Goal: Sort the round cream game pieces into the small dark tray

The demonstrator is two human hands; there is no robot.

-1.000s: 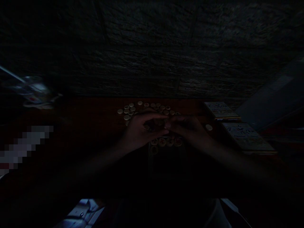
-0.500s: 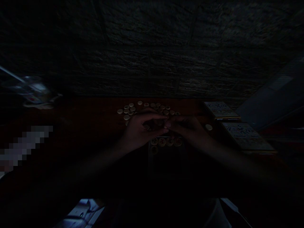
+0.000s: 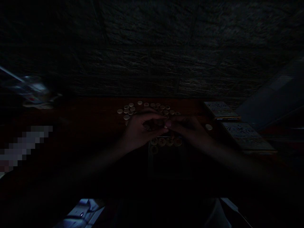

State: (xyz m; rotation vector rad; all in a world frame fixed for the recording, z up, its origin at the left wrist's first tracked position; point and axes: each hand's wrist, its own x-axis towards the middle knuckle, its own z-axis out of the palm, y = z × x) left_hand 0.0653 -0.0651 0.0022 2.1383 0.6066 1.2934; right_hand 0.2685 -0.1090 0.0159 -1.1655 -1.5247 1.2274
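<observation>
In dim light my left hand (image 3: 140, 128) and my right hand (image 3: 187, 126) meet over the table, fingertips pinched together. Between them shows a sliver of a pale xiangqi piece (image 3: 166, 126), mostly covered by the fingers. Just below, a row of round xiangqi pieces (image 3: 161, 141) lies along the far side of a dark, shallow box (image 3: 168, 164), with one more piece (image 3: 154, 149) under the row's left end. Behind my hands, several loose pieces (image 3: 126, 111) are scattered on the table, some face up and some blank; my left hand hides part of them.
Two decorated flat boxes or books (image 3: 222, 110) (image 3: 248, 136) lie at the right, beside a single pale piece (image 3: 208, 127). A clear plastic cup with a straw (image 3: 35, 90) stands at the far left. A stone-block wall (image 3: 152, 63) rises behind the wooden table (image 3: 95, 110).
My hands stay almost in place, fingertips still together around the piece, with only a slight shift. The loose pieces and the row in the box look the same.
</observation>
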